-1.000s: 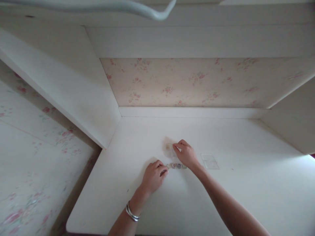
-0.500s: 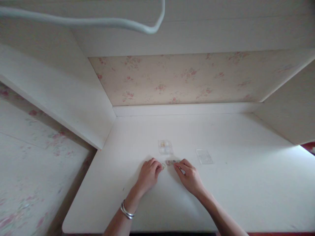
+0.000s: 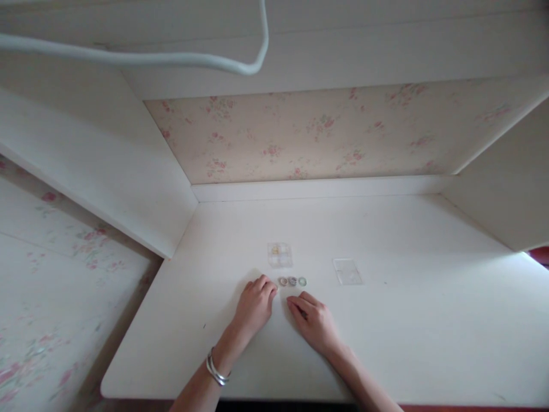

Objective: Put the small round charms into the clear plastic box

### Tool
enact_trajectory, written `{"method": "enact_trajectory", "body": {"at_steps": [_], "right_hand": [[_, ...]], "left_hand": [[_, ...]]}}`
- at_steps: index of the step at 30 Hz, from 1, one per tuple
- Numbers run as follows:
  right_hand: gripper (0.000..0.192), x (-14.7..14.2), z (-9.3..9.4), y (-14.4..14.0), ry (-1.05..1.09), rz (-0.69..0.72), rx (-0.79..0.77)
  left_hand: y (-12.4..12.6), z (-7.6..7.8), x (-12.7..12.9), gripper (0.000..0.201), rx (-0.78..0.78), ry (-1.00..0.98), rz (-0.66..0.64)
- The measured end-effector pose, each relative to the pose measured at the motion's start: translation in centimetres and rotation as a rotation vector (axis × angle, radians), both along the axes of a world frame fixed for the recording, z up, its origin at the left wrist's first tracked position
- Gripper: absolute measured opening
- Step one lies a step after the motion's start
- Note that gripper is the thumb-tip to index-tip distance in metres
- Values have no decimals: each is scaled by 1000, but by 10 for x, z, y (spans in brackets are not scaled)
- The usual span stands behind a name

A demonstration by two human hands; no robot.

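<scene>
Three small rings lie in a row on the white tabletop: a reddish ring (image 3: 283, 281), a dark greyish ring (image 3: 292, 281) and a pale green ring (image 3: 302, 281). Just left of the row, my left hand (image 3: 256, 300) rests on the table, its fingers pinched on a thin pale ring (image 3: 275, 288) that is mostly covered by the fingertips. My right hand (image 3: 314, 320) is below the row, apart from the rings, with thumb and forefinger closed together; whether anything small is between them is hidden. Behind the rings sits a clear divided box (image 3: 280, 260) with something gold-coloured in one compartment.
A clear flat lid (image 3: 347, 272) lies to the right of the box. A small dark speck (image 3: 205, 326) is on the table at left. White panels and floral wallpaper (image 3: 317, 137) close off the back and sides. A white cable (image 3: 171, 58) hangs across the top.
My right hand has drawn back from the rings toward me, leaving all three in the row uncovered. The left hand stays beside the row, its ring now more hidden. The view has shifted slightly.
</scene>
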State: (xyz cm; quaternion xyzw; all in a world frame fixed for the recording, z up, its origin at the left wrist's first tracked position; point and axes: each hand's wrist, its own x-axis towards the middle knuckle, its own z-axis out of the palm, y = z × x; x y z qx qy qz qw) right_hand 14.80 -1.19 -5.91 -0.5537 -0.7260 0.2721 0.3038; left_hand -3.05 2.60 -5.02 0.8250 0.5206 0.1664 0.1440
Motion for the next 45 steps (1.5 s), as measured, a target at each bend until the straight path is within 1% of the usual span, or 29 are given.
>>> {"method": "enact_trajectory", "body": {"at_steps": [5, 9, 11, 15, 17, 20, 23, 27, 31, 34, 36, 38, 42, 45], "right_hand": [[28, 3, 0, 0, 26, 16, 13], [27, 5, 1, 1, 40, 18, 29], [26, 5, 1, 1, 45, 21, 28], [25, 7, 2, 1, 56, 29, 9], [25, 8, 2, 1, 57, 33, 10], [25, 8, 3, 1, 53, 39, 17], [26, 9, 3, 1, 49, 40, 17], [27, 9, 2, 1, 46, 40, 19], [28, 9, 3, 1, 37, 34, 29], [29, 9, 3, 1, 21, 23, 31], [31, 10, 3, 1, 7, 18, 31], [32, 10, 3, 1, -9, 19, 29], [31, 6, 6, 1, -115, 40, 31], [26, -3, 12, 3, -245, 76, 31]], "left_hand": [[-2, 1, 3, 19, 3, 26, 13], [0, 0, 1, 17, -20, -9, 17], [2, -1, 0, 18, -44, -64, 30], [6, -4, -3, 20, -97, -246, 76], [9, -3, -4, 20, -117, -313, 88], [16, 3, -4, 21, -124, -361, 94], [30, 11, -4, 23, -103, -376, 106], [62, 16, -1, 23, -64, -383, 130], [94, 9, 7, 22, -12, -366, 153], [105, -1, 12, 20, 2, -366, 170], [104, -6, 12, 20, 4, -371, 192], [98, -9, 8, 21, 19, -377, 231], [74, -9, -5, 24, 26, -425, 325], [53, -8, -13, 24, -27, -476, 339]]}}
